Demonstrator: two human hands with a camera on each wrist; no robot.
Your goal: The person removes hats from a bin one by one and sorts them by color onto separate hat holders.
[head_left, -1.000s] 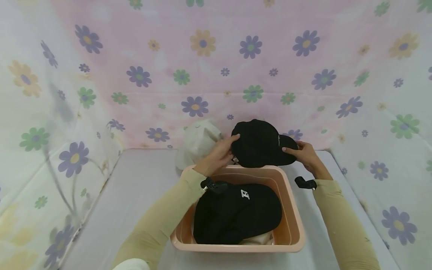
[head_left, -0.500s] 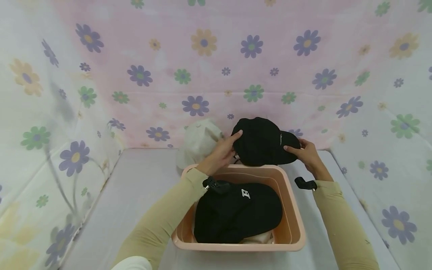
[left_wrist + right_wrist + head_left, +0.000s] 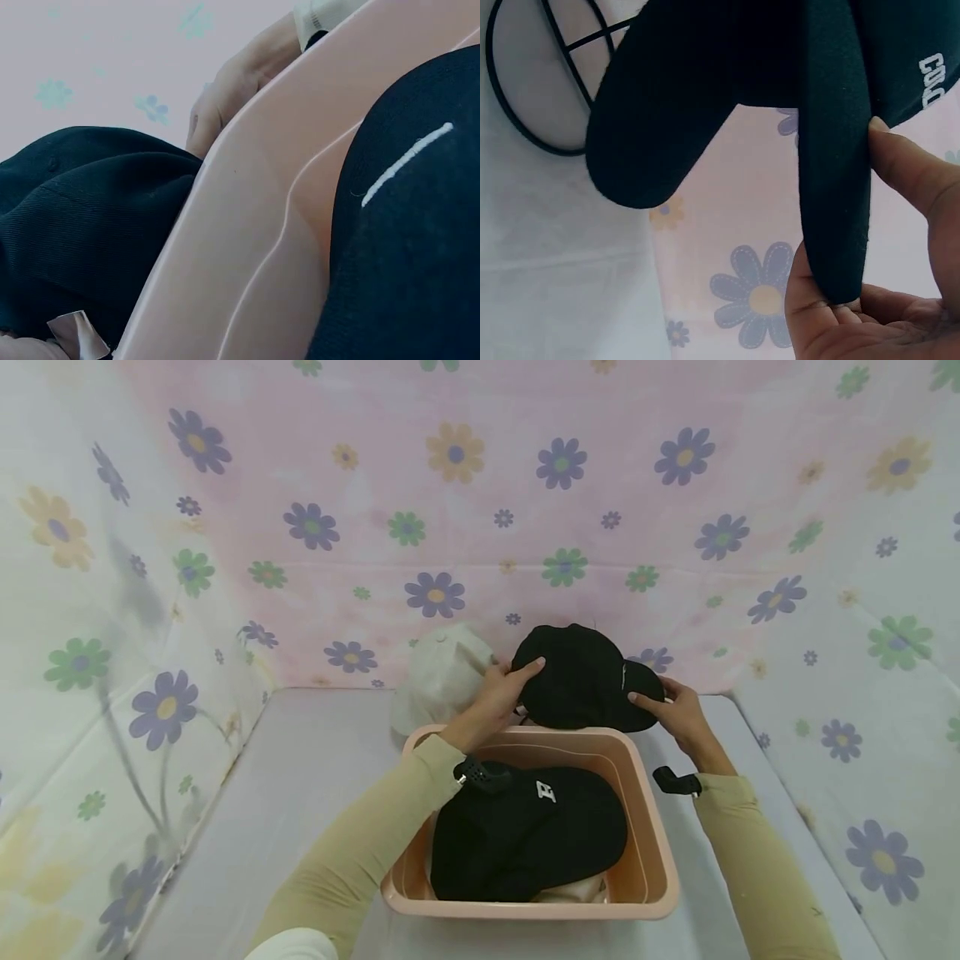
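Observation:
A black cap point(image 3: 573, 681) is held up between both hands just behind the bin, its brim to the right. My left hand point(image 3: 495, 702) grips the left side of its crown, thumb on the near face. The brim's end is pinched by my right hand point(image 3: 681, 714), thumb in front and fingers behind. White lettering point(image 3: 932, 79) shows on the crown in the right wrist view. Beside it a second dark brim point(image 3: 656, 142) hangs, mostly hidden from the head view. Left of my left hand stands a pale cap point(image 3: 442, 677).
A peach plastic bin point(image 3: 663, 860) stands in front. Inside lies a black cap point(image 3: 517, 835) with a white letter, over something beige point(image 3: 573, 892). A black wire frame point(image 3: 585, 41) shows in the right wrist view. Flowered cloth point(image 3: 480, 527) encloses the white tabletop point(image 3: 300, 760).
The held black cap rose slightly, then came down again, along with the right hand. My left hand has shifted a little to the right. The bin and pale cap stay put.

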